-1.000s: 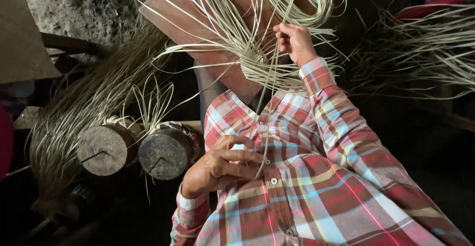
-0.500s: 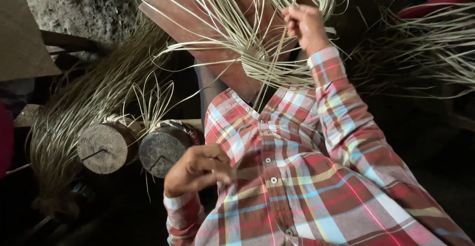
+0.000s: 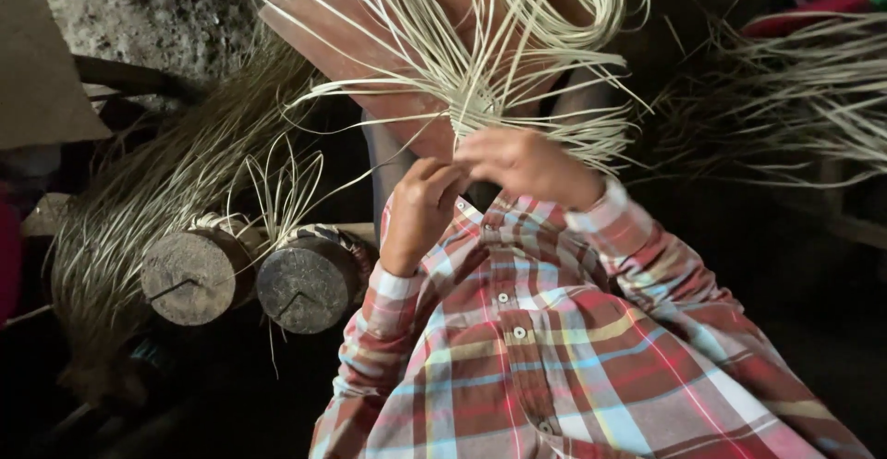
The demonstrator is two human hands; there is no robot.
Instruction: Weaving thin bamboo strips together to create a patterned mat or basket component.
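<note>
Dim workshop floor surrounds two round wooden blocks (image 3: 249, 274). Both hands meet at the pale straw weave (image 3: 480, 99) on a board's (image 3: 370, 53) lower edge: left hand (image 3: 420, 210) and right hand (image 3: 522, 163) grips pinching strands.

Both hands raised close together, left hand (image 3: 420, 210) with fingers curled, right hand (image 3: 522, 163) blurred.

Scene dim overall; corners and lower left fall to near black. Soft light from above catches the pale straw fibres (image 3: 499, 71) beyond the fingers (image 3: 434, 177), without glare. Both hands show slight motion blur. The plaid shirt (image 3: 554, 357) below the fingers is evenly lit, reasonably sharp.
</note>
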